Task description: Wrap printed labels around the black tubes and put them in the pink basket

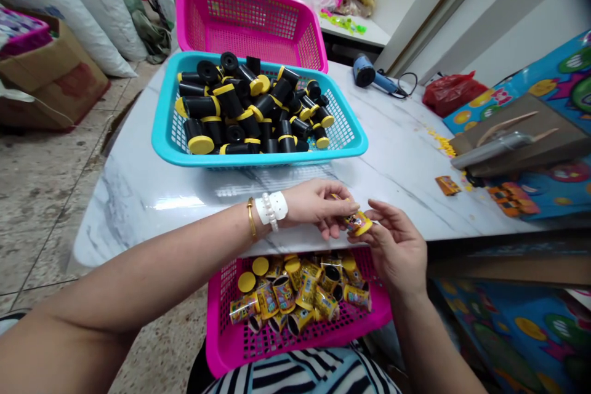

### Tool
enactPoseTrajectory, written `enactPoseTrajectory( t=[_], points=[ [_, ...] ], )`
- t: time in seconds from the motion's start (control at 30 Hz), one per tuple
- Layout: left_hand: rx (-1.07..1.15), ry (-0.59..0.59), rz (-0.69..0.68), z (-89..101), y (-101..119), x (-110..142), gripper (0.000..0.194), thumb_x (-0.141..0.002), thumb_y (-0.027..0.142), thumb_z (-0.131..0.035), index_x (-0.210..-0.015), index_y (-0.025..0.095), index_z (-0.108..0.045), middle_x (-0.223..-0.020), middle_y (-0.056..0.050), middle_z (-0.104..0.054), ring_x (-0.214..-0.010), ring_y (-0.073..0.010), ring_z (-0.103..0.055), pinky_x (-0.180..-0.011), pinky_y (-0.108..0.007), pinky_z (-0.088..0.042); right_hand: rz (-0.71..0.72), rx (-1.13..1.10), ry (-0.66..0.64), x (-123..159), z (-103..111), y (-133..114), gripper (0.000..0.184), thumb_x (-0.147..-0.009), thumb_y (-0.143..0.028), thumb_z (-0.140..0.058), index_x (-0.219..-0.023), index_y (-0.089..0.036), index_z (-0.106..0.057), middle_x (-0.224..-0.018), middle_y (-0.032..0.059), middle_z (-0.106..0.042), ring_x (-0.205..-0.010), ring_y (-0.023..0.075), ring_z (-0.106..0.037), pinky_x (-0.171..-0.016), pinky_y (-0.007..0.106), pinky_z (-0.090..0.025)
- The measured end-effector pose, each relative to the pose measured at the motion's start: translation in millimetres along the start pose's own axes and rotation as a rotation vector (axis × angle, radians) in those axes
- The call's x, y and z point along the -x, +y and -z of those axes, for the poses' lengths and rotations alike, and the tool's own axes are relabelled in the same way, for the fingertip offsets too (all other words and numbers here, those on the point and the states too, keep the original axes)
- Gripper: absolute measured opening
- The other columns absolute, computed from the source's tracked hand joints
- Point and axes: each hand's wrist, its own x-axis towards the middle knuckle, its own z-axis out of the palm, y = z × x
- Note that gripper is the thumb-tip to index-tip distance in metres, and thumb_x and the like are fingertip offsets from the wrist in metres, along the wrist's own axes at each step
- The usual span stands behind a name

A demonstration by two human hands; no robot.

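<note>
Above the table's front edge, a small canister (pixel 359 223) with a colourful printed wrap and a yellow cap is held tilted between my hands. My left hand (pixel 321 206) grips its left end, thumb on top and fingers curled. My right hand (pixel 401 247) has its thumb and fingers closed about the capped end. Below, on my lap, a pink basket (pixel 221 345) holds several wrapped yellow canisters (pixel 284 294) and loose yellow caps (pixel 246 282). Beyond my left arm stands a blue basket (pixel 258 160) heaped with black canisters (pixel 240 101) with yellow caps.
Behind the blue basket sits another pink basket (pixel 252 37). A blue heat gun (pixel 369 72) lies with its cord on the marble-patterned table (pixel 138 197). At the right are a red plastic bag (pixel 452 92), a cardboard box (pixel 521 135), yellow bits and an orange packet (pixel 447 185).
</note>
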Motion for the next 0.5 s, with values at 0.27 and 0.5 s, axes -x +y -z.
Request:
enactPoseTrajectory(
  t=[0.27,0.5],
  points=[
    [-0.045,0.033,-0.148,0.3,-10.8,-5.0,0.025,-0.083,0.031,-0.075,-0.091,0.013,-0.061,-0.078,-0.003,-0.068,-0.057,-0.0077,-0.062,-0.055,-0.021,-0.051,0.194,0.249,0.261,10.9,-20.2,-4.3,0.024,-0.07,-0.018,-0.087,-0.093,-0.021,-0.079,-0.089,0.0041,-0.078,-0.076,0.0179,-0.075,-0.071,0.03,-0.065],
    [-0.198,-0.031,-0.299,-3.2,-12.0,-2.2,0.021,-0.088,0.029,-0.069,-0.102,0.015,-0.06,-0.083,-0.003,-0.066,-0.066,-0.01,-0.062,-0.061,-0.023,-0.052,-0.067,0.093,0.26,11.2,-13.7,-10.9,0.037,-0.069,-0.022,-0.089,-0.105,-0.024,-0.08,-0.091,0.0034,-0.081,-0.077,0.0186,-0.077,-0.077,0.032,-0.065]
  ],
)
